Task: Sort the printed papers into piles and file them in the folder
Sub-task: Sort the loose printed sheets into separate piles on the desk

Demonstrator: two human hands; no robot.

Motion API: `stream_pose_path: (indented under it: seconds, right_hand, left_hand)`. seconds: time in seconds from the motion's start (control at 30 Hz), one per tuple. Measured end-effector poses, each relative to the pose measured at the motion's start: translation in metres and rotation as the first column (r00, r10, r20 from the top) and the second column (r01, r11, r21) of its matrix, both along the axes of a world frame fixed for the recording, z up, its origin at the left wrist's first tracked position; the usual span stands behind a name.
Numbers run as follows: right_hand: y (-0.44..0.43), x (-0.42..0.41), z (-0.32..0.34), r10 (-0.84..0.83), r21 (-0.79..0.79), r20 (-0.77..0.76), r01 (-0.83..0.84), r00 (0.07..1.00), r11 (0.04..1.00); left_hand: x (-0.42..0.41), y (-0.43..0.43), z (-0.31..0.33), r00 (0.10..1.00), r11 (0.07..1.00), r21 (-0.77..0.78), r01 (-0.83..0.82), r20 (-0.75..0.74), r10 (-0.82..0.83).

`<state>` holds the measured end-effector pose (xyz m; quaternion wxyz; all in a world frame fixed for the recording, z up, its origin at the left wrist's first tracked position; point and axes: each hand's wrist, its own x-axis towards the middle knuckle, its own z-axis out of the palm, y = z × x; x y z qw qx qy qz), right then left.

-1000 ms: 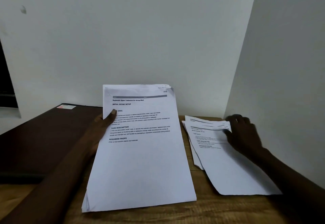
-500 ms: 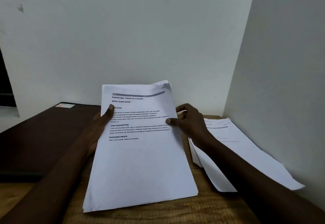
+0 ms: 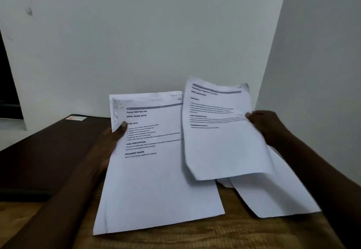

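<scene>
My left hand point(image 3: 112, 141) grips a stack of printed papers point(image 3: 156, 180) by its left edge, thumb on top near the "TASK GOAL" heading; the stack is tilted up over the table. My right hand point(image 3: 267, 125) pinches a single printed sheet point(image 3: 220, 141) by its right edge and holds it in the air, blurred, to the right of the stack and overlapping its right side. Below that sheet a pile of papers point(image 3: 273, 196) lies on the table by the right wall. A dark brown folder point(image 3: 48, 151) lies flat at the left.
The wooden table point(image 3: 195, 233) sits in a corner, with a white wall behind and another close on the right. A small pale label point(image 3: 75, 118) is on the folder's far corner. A dark opening is at the far left.
My right hand left the right-hand pile, came to the stack, took its top sheet and now carries it rightward. A new page, "Replace Toilet Paper Roll", shows on top of the stack.
</scene>
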<state>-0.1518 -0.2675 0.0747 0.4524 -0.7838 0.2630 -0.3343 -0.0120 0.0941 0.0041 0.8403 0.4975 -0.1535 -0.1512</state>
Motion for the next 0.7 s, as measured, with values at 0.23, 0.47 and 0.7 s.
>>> stream_pose_path:
  seconds: [0.23, 0.47, 0.7]
  right_hand:
    - [-0.068, -0.038, -0.035, -0.267, -0.53, -0.45, -0.015, 0.852, 0.848]
    - [-0.054, -0.038, -0.085, -0.564, -0.8, -0.539, -0.17, 0.626, 0.575]
    - [0.046, -0.002, -0.038, 0.205, -0.146, -0.277, -0.253, 0.939, 0.956]
  left_hand:
    - [0.005, 0.002, 0.002, 1.0, 0.999, 0.033, -0.01, -0.004, 0.01]
    - [0.005, -0.002, 0.0, 1.0, 0.998, 0.064, -0.005, 0.01, 0.004]
    - [0.005, -0.005, 0.002, 1.0, 0.997, 0.077, 0.012, 0.021, -0.013]
